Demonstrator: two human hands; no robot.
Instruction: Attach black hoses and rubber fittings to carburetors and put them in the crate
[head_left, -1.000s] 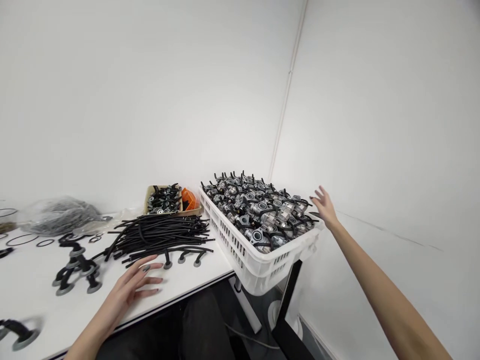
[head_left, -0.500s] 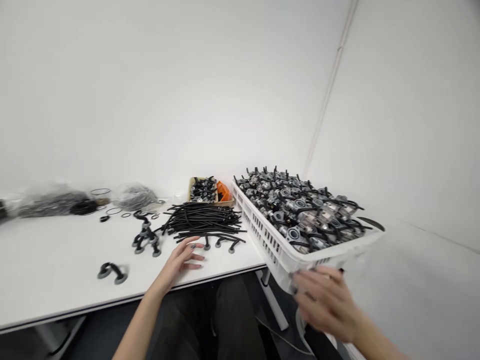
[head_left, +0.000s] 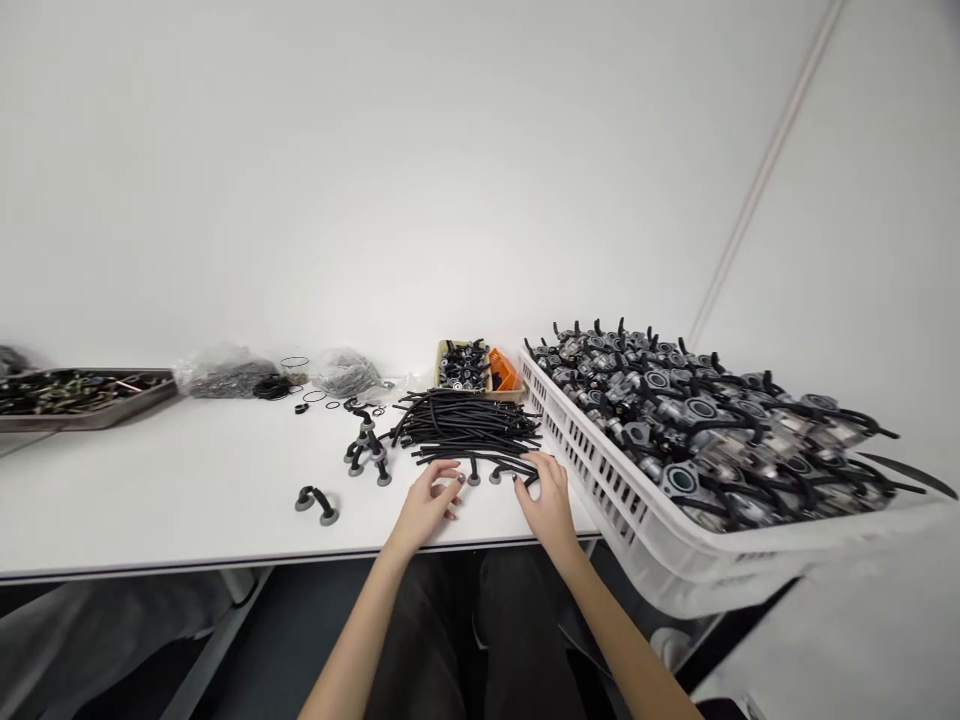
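Observation:
My left hand is over the table's front part, fingers curved and apart, holding nothing visible. Just right of its fingertips stands a short black tube with a grey round end. My right hand reaches over another such tube piece and partly covers more of them; whether its fingers grip one cannot be made out. Behind both hands lies a pile of black tubes. To the right, a white basket is heaped with metal and clear parts bearing black tubes.
Left of the pile are grouped tube pieces and another pair. Behind stand a yellow tray and an orange container. Plastic bags and a metal tray lie farther left on the white table.
My right hand has moved left from the basket's front edge to the tube pieces. My left hand remains near them. The view has turned left, bringing the metal tray into sight.

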